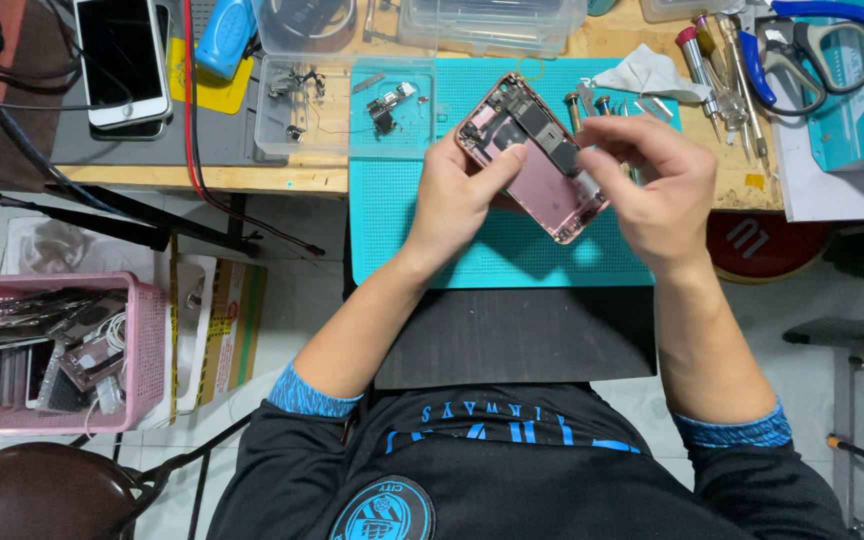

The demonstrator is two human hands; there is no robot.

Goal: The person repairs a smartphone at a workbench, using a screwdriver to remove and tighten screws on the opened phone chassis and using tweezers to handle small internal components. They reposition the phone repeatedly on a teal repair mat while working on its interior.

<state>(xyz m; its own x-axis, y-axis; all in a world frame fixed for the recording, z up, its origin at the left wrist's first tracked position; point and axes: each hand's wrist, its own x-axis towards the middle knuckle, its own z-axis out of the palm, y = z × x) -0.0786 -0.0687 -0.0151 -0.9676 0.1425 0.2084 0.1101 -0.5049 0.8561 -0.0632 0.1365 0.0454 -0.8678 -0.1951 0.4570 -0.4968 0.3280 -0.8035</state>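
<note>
Phone shell btwn both hands' fingers

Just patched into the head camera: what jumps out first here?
An opened pink phone body, its insides showing, is held above the teal work mat, left hand gripping its near edge, right hand at its right side. A pink basket of scrap parts sits on the floor at left.

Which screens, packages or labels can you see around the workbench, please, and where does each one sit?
White smartphone: far left of bench, face up, dark blank screen.
Opened pink phone: held by both hands above the teal mat, insides showing, no screen.
Cardboard box: on the floor, left, brown with yellow tape.
Yellow label: under the blue tool, top left.
</note>
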